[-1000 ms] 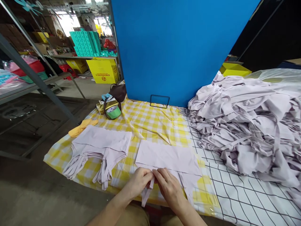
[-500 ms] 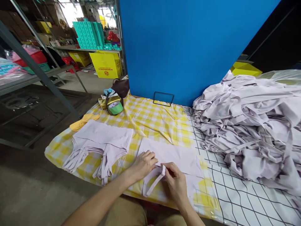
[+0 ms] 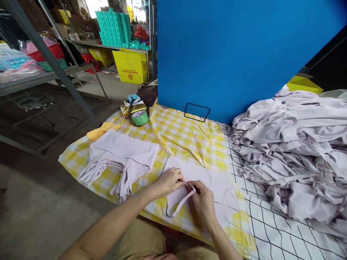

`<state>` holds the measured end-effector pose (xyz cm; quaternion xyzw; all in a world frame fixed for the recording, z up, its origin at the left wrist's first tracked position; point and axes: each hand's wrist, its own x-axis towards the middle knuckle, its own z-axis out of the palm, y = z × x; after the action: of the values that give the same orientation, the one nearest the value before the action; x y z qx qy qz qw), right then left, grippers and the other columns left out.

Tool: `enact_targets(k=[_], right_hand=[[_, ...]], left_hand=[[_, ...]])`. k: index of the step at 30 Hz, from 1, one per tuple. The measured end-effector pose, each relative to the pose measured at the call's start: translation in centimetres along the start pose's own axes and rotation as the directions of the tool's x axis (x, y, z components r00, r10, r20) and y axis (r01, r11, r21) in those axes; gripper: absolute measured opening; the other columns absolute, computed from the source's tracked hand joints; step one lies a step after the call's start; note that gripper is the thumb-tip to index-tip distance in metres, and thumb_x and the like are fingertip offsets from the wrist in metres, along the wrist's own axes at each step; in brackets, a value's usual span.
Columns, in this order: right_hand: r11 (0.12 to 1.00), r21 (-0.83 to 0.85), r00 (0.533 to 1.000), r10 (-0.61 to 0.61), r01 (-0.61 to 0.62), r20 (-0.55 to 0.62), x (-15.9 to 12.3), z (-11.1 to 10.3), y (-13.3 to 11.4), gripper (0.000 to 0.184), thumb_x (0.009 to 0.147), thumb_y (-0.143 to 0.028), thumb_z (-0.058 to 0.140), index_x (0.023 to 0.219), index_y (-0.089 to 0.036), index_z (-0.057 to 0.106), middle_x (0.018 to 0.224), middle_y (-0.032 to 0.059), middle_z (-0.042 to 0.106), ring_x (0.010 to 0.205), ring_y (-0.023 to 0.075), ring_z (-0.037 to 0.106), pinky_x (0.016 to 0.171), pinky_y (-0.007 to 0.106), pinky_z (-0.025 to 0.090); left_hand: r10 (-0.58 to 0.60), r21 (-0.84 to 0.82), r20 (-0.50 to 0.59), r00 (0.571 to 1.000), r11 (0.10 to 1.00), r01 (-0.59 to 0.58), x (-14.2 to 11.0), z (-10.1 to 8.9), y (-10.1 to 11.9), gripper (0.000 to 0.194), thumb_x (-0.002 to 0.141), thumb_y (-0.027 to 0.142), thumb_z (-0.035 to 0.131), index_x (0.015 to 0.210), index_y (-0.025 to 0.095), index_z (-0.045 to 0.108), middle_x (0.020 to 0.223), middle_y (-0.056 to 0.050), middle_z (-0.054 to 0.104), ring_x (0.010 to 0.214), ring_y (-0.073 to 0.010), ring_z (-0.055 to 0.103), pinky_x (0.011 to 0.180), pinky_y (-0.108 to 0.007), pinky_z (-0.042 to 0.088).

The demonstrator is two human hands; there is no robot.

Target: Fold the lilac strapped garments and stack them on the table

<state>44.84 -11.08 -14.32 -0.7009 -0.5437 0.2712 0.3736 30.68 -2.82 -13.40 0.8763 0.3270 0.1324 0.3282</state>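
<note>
A pale lilac strappy top lies spread on the yellow checked cloth in front of me. My right hand pinches the upper end of its thin strap, which loops down towards the table edge. Close against it, my left hand has thumb and fingers pressed together just above the top. Both sets of fingertips nearly meet at the strap's end; whatever the left ones grip is too small to make out. To the left lies a neat stack of similar lilac tops, straps hanging towards me.
A big heap of lilac garments covers the right side on a white grid cloth. A blue panel stands behind the table, a black wire frame at its foot. Green tape and an orange cloth lie at the left.
My left fingertips have come in to meet the right ones at the strap end, pinching instead of resting on the top. The whole view has shifted as my head turned slightly left.
</note>
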Motion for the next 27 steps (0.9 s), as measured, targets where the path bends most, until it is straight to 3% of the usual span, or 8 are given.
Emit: enact_targets(k=[8, 14, 20, 27], right_hand=[[0.997, -0.011, 0.995, 0.082, -0.082, 0.059, 0.7, -0.4, -0.3, 0.025, 0.073, -0.033, 0.049, 0.075, -0.018, 0.068, 0.071, 0.0067, 0.069, 0.063, 0.0211, 0.060, 0.060, 0.030, 0.044], [0.975, 0.112, 0.973, 0.172, -0.190, 0.155, 1.1, -1.0, -0.4, 0.030, 0.071, -0.040, 0.052, 0.078, -0.016, 0.069, 0.070, 0.0071, 0.070, 0.065, 0.0221, 0.061, 0.057, 0.028, 0.045], [0.942, 0.235, 0.963, 0.202, -0.241, 0.177, 0.7, -0.9, -0.1, 0.037, 0.069, -0.049, 0.058, 0.081, -0.016, 0.071, 0.066, 0.0059, 0.068, 0.060, 0.0204, 0.060, 0.053, 0.028, 0.046], [0.868, 0.367, 0.936, 0.263, -0.335, 0.233, 0.2, -0.7, 0.1, 0.034, 0.069, -0.045, 0.061, 0.084, -0.015, 0.070, 0.070, 0.0058, 0.068, 0.063, 0.0192, 0.058, 0.058, 0.029, 0.047]], left_hand=[[0.034, -0.001, 0.012, 0.999, 0.999, -0.034, 0.1, -0.1, -0.1, 0.011, 0.081, 0.019, 0.058, 0.081, 0.015, 0.068, 0.081, -0.004, 0.061, 0.084, -0.0168, 0.054, 0.075, -0.025, 0.041], [-0.011, -0.113, -0.039, 0.999, 0.994, 0.006, 0.1, 0.1, -0.1, 0.009, 0.075, 0.016, 0.060, 0.081, 0.016, 0.067, 0.081, -0.002, 0.063, 0.083, -0.0151, 0.056, 0.075, -0.023, 0.041], [-0.068, -0.176, -0.076, 0.995, 0.983, 0.054, 0.1, 0.1, 0.3, 0.010, 0.074, 0.014, 0.058, 0.068, 0.016, 0.066, 0.072, 0.000, 0.063, 0.073, -0.0126, 0.056, 0.068, -0.021, 0.040], [-0.070, -0.191, -0.151, 0.986, 0.981, 0.041, 0.1, 0.8, 0.6, 0.010, 0.067, 0.011, 0.058, 0.061, 0.015, 0.065, 0.065, 0.001, 0.065, 0.066, -0.0116, 0.056, 0.064, -0.020, 0.038]])
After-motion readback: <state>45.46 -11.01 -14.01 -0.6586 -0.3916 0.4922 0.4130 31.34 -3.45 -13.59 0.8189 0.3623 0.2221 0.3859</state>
